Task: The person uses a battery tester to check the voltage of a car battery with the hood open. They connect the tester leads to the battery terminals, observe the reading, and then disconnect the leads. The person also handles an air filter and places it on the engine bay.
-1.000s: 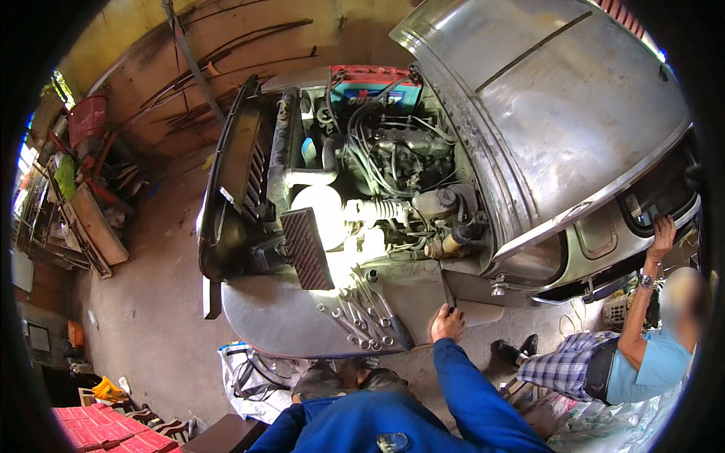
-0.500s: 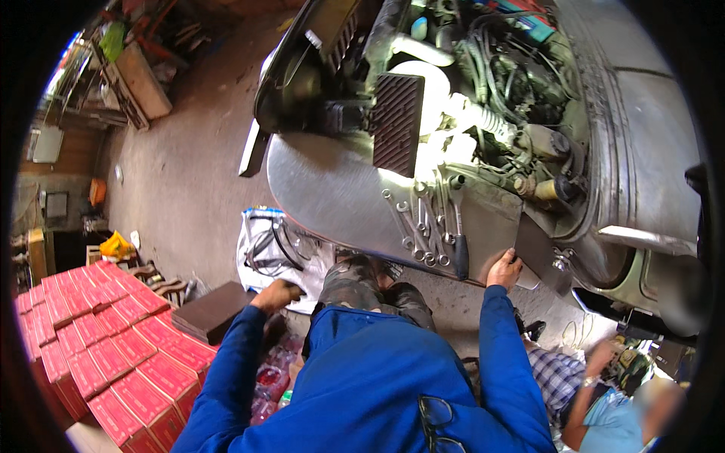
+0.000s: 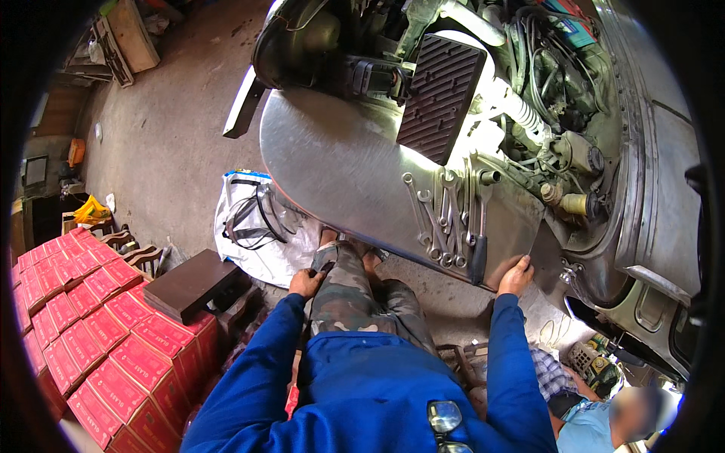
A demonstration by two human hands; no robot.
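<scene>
My right hand (image 3: 516,276) is closed round the near right corner of a bare grey metal panel (image 3: 332,162) beside an open engine bay. My left hand (image 3: 306,282) is low beside my camouflage-clad left thigh, its fingers curled; whether something is in them cannot be made out. Several combination wrenches (image 3: 438,234) lie bunched on the panel. Next to them is a ratchet (image 3: 479,257) with a black handle, close to my right hand. A dark ribbed rectangular block (image 3: 442,98) rests farther back, with bright light spilling from beneath it.
Hoses and a ribbed duct (image 3: 526,117) fill the engine bay. At left stand stacked red boxes (image 3: 128,332) with a dark brown flat box (image 3: 189,283) on top. A white sack (image 3: 264,257) holding black straps lies on the floor. Another person (image 3: 593,423) is low at the right.
My view has shifted, so the panel and engine bay appear larger. My left hand has come in against my thigh. The right hand stays at the panel's corner.
</scene>
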